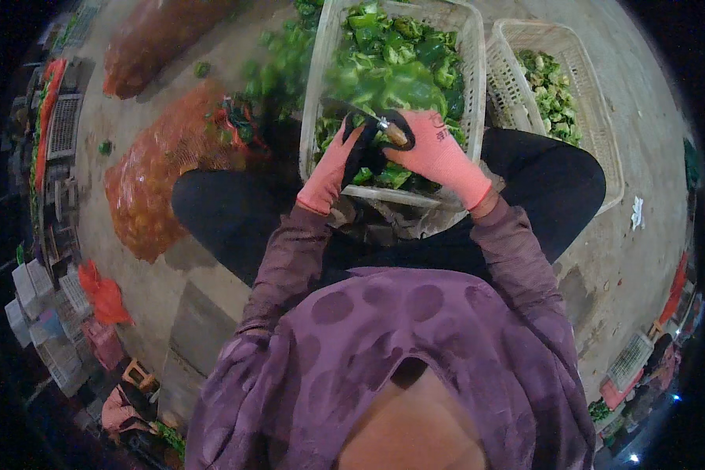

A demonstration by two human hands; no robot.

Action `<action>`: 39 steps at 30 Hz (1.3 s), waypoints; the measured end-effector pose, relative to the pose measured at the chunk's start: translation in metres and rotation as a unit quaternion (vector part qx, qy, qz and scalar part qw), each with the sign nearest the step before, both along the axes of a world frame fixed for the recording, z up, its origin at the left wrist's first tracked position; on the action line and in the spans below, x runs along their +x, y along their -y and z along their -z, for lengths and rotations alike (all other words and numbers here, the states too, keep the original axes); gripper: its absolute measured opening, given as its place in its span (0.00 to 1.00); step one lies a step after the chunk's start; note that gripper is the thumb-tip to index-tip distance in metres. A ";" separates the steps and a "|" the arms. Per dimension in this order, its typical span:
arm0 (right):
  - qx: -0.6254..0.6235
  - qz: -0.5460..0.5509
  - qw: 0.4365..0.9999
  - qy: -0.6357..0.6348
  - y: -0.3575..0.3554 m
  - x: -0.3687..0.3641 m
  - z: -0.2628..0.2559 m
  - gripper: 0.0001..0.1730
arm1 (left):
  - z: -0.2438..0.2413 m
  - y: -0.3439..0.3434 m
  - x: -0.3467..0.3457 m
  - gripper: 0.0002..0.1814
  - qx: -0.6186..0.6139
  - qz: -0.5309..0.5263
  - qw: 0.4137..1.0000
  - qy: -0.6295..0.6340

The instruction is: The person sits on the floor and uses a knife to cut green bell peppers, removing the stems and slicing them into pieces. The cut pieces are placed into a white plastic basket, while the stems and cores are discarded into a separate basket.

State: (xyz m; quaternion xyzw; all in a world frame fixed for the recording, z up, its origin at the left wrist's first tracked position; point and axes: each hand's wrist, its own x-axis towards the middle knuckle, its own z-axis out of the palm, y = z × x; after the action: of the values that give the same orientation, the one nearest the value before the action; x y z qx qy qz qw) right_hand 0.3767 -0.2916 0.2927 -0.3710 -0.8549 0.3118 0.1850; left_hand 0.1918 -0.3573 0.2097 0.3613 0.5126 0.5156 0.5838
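Note:
My right hand [432, 147], in a pink knit glove with black-coated fingers, grips a small knife by its wooden handle [396, 134]. The blade [355, 109] points up and left, over the fingers of my left hand [339, 161]. That hand wears a matching glove, with its fingers curled; a bit of green shows by them, but whether it is held is hidden. Both hands are above a white plastic crate [309, 100] between my knees. Green bell peppers [402, 73], many cut or broken open, fill the crate.
Right of the crate, a second white crate [600, 117] holds pale green pepper trimmings [555, 100]. An orange mesh sack [147, 188] lies by my left knee; another full sack [147, 47] lies beyond. Blurred green peppers [279, 67] are heaped left of the crate. A person [123, 408] is at lower left.

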 end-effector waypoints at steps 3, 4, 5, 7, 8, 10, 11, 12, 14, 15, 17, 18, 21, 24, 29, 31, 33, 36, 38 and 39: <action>-0.083 -0.016 0.996 -0.024 -0.004 0.004 0.003 0.23 | 0.009 0.008 -0.007 0.22 0.158 0.027 0.973 -0.167; -0.105 -0.022 0.993 -0.049 -0.005 0.002 0.001 0.20 | 0.007 0.010 -0.008 0.22 0.168 0.037 0.968 -0.184; -0.122 -0.026 0.991 -0.042 -0.007 0.003 -0.001 0.20 | 0.008 0.012 -0.008 0.22 0.113 0.042 0.987 -0.103; -0.154 -0.032 0.987 -0.026 -0.012 0.004 0.000 0.19 | -0.006 0.014 -0.008 0.23 0.130 0.063 0.978 -0.153; -0.173 -0.025 0.984 -0.044 -0.015 0.008 0.002 0.19 | -0.017 0.016 -0.010 0.24 0.202 0.079 0.935 -0.282; -0.211 -0.016 0.974 -0.079 -0.020 0.018 0.007 0.18 | -0.010 0.011 -0.020 0.24 0.234 0.120 0.870 -0.418; -0.250 -0.019 0.964 -0.086 -0.025 0.019 0.010 0.18 | -0.006 0.010 -0.027 0.25 0.251 0.135 0.829 -0.481; -0.285 -0.021 0.954 -0.092 -0.033 0.020 0.011 0.18 | -0.024 0.006 -0.023 0.24 0.167 0.154 0.870 -0.438; -0.325 0.055 0.932 -0.149 -0.030 0.022 0.023 0.18 | -0.019 0.001 -0.016 0.24 0.007 0.124 0.980 -0.153; -0.414 0.043 0.890 -0.186 -0.030 0.022 0.018 0.18 | 0.003 -0.002 -0.016 0.25 -0.065 0.063 0.992 0.090; -0.574 0.027 0.778 -0.252 -0.034 0.029 0.009 0.19 | 0.007 -0.011 -0.018 0.25 -0.151 -0.025 0.949 0.275; -0.539 0.113 0.795 -0.255 -0.034 0.030 0.003 0.18 | -0.011 -0.018 -0.015 0.25 -0.168 -0.046 0.960 0.218; -0.310 0.210 0.916 -0.145 -0.067 0.076 -0.011 0.18 | -0.044 -0.023 -0.015 0.33 0.030 0.064 0.943 -0.325; 0.112 0.305 0.941 0.097 -0.093 0.137 -0.029 0.20 | -0.050 -0.057 -0.021 0.35 0.038 0.019 0.849 -0.527; 0.051 0.384 0.907 0.162 -0.095 0.144 -0.054 0.25 | 0.017 -0.179 -0.038 0.35 0.053 -0.061 0.853 -0.516; 0.157 0.367 0.905 0.150 -0.094 0.136 -0.033 0.23 | 0.016 -0.219 -0.022 0.39 -0.045 -0.021 0.820 -0.571; 0.127 0.309 0.935 0.122 -0.090 0.123 -0.023 0.22 | 0.017 -0.242 -0.019 0.41 -0.106 0.011 0.794 -0.598; -0.041 0.298 0.954 -0.014 -0.084 0.091 -0.015 0.19 | 0.026 -0.252 -0.020 0.40 -0.122 0.030 0.801 -0.585; -0.061 0.266 0.962 -0.023 -0.085 0.073 -0.012 0.16 | 0.042 -0.240 -0.026 0.39 -0.066 0.026 0.821 -0.567; -0.119 0.257 0.958 -0.037 -0.088 0.065 -0.005 0.16 | 0.047 -0.236 -0.027 0.39 -0.036 0.024 0.830 -0.556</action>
State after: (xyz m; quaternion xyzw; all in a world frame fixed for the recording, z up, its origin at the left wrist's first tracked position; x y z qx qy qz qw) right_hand 0.4417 -0.2036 0.2982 -0.5861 -0.6796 0.3670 0.2448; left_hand 0.1644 -0.1214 0.1632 0.5779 0.7600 0.1950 0.2247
